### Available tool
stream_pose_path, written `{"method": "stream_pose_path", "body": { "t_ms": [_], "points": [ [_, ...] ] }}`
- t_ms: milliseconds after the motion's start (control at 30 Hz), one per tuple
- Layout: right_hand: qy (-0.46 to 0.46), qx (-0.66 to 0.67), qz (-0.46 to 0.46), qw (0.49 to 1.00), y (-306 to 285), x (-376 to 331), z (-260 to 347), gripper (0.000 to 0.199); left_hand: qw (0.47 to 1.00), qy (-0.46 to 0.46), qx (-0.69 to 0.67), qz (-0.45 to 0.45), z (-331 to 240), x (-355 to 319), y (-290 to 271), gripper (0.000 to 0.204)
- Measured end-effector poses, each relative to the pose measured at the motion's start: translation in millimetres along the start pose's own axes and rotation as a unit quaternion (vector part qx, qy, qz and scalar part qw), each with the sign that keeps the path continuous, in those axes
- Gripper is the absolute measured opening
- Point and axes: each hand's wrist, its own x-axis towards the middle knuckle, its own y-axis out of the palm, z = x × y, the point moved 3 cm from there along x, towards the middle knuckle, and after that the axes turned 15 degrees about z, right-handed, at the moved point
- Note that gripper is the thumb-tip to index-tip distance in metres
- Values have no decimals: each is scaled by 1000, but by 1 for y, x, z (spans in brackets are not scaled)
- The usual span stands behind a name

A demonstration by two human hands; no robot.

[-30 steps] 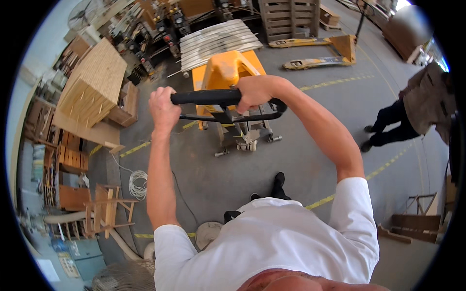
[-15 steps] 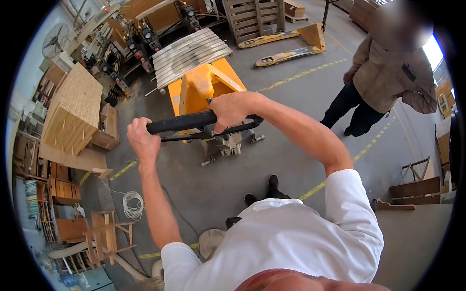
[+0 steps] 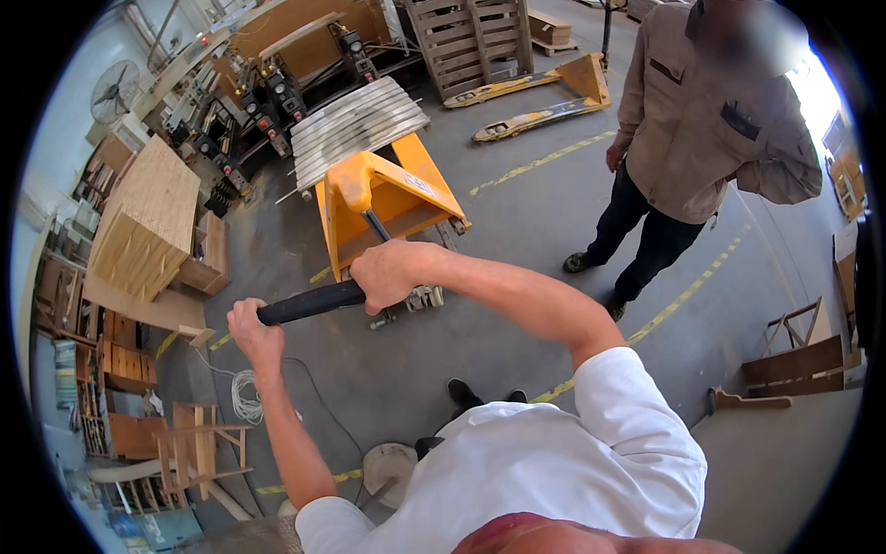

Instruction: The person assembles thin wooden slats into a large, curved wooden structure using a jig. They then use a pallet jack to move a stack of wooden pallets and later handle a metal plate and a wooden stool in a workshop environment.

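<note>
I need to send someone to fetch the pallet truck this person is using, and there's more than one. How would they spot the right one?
Start at the grey concrete floor in the middle of the workshop. It is the yellow steel pallet truck carrying silvery metal sheets, its black handle bar gripped by the left hand and right hand. The other yellow pallet truck sits unloaded beside stacked wooden pallets.

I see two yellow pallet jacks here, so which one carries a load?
The near pallet jack, whose handle both hands grip; grey metal sheets lie on it. The far one sits bare beside the wooden pallets.
</note>
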Motion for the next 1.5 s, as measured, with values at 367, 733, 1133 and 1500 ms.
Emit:
{"method": "stream_pose_path", "body": {
  "t_ms": [367,733,1133,1500],
  "points": [
    [14,-47,11,999,68,-68,11,33,993,-64,42,88,-63,-103,-26,21],
    [77,-47,26,996,161,-88,28,39,930,-76,-3,360,-86,-178,-44,19],
    [76,-66,-15,995,252,-107,36,21,912,-65,5,405,-96,-259,-27,25],
    [46,-95,-30,994,261,-125,31,20,925,-77,44,370,-113,-278,-17,27]
  ]
}}
